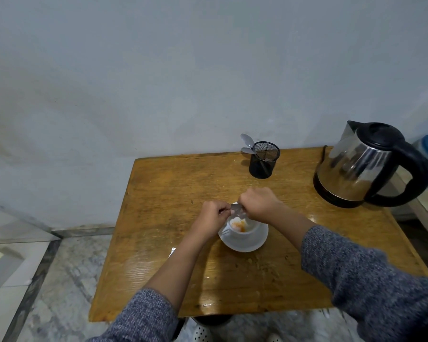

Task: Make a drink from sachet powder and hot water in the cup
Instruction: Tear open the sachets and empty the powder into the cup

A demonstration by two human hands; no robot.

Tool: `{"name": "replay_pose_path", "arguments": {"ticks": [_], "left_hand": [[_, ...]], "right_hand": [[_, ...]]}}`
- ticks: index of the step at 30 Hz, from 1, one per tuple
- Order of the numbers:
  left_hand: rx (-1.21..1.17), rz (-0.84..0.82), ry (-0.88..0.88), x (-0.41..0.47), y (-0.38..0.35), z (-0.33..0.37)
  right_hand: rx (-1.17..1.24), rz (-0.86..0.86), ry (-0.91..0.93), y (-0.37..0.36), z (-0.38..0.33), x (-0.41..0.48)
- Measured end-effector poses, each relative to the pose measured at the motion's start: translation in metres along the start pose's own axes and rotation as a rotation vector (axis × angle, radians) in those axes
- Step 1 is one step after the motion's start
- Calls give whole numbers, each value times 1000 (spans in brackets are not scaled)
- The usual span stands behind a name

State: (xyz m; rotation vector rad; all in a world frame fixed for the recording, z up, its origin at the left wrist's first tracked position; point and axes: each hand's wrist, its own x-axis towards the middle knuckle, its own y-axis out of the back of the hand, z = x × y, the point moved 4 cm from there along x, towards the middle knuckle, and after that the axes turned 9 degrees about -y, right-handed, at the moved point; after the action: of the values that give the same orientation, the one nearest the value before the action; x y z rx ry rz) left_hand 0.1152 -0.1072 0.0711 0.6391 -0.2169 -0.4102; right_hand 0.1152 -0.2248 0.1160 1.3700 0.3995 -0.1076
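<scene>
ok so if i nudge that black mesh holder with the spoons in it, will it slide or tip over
The mesh holder looks light, so it would probably slide easily on the glossy table. The spoons lean out over its left rim, which likely makes it top-heavy that way. A low push seems safer than a high one.

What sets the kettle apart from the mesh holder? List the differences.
The kettle is shiny steel with a black lid and handle; the mesh holder is all black. The kettle is far bigger. The kettle is lidded, the mesh holder open-topped with spoons sticking out. Both stand upright at the table's far edge.
</scene>
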Motion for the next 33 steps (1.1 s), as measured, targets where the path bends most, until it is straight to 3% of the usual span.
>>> {"name": "replay_pose_path", "arguments": {"ticks": [33], "left_hand": [[-10,-52,44,3,-1,7]], "right_hand": [[108,11,-64,10,2,-10]]}}
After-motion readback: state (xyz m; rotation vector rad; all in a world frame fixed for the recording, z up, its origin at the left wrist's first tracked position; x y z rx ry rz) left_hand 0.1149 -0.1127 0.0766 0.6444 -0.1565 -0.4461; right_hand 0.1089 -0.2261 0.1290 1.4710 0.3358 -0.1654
